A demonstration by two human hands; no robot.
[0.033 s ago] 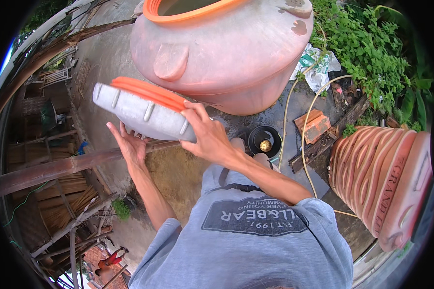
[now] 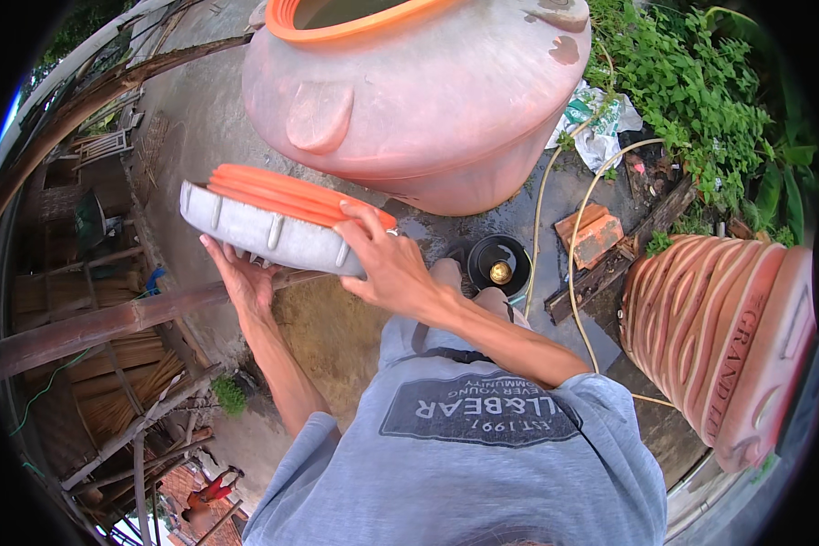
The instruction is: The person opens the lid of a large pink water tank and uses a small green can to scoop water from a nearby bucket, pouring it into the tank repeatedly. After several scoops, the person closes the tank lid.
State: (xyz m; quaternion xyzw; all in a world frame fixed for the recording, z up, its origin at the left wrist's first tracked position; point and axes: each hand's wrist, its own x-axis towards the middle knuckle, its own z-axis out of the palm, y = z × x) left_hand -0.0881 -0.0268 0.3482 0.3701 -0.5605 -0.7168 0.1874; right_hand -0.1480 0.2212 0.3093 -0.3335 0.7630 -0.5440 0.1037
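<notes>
A round grey-white lid with ribbed sides and an orange threaded ring is held up, tilted, in front of me. My right hand grips its right edge, fingers over the orange ring and thumb on the grey side. Beneath the lid, my left hand supports its underside, some fingertips hidden behind it. Beyond the lid stands a large pinkish plastic water tank, its round orange-rimmed mouth uncovered and dark inside.
A black basin with a gold-coloured bowl sits by my knees. A yellowish hose curves past broken orange bricks and a wooden plank. To the right is a ribbed terracotta-coloured pot. A wooden pole crosses at left.
The lid has come slightly lower and levelled a little, with its orange ring showing more. Both hands keep to it, the left now closer against its underside.
</notes>
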